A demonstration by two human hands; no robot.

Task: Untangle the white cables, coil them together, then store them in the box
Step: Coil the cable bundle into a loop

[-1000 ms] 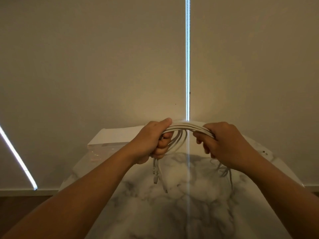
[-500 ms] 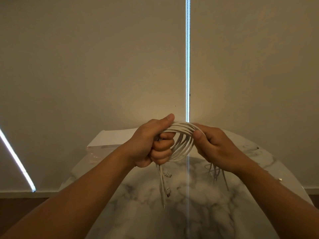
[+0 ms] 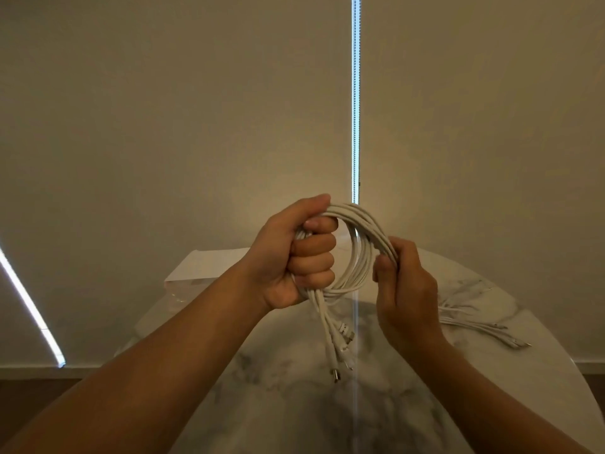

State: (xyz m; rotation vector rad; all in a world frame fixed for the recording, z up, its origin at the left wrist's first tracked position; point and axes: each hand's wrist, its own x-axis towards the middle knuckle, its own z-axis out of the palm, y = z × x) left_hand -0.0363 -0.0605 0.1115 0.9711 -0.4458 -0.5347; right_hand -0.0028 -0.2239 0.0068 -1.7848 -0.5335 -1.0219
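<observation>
A bundle of white cables [image 3: 360, 244] forms a loop held upright above the marble table. My left hand [image 3: 294, 257] grips the loop's left side in a fist, thumb on top. Plug ends [image 3: 340, 348] hang down below that fist. My right hand [image 3: 402, 283] pinches the loop's right side between thumb and fingers. Loose cable tails [image 3: 474, 326] trail from behind my right hand across the table to the right. The white box [image 3: 209, 267] lies at the table's far left edge, behind my left forearm.
The round marble table [image 3: 294, 404] fills the lower middle. A beige blind hangs close behind it, with a bright vertical gap [image 3: 356, 99] and a slanted light strip [image 3: 29, 309] at the left. A clear plastic wrap [image 3: 176, 296] lies by the box.
My right hand has swung the cables down and round to the right, so a flat arc became a closed loop. Both hands have risen a little. The tails now lie on the table.
</observation>
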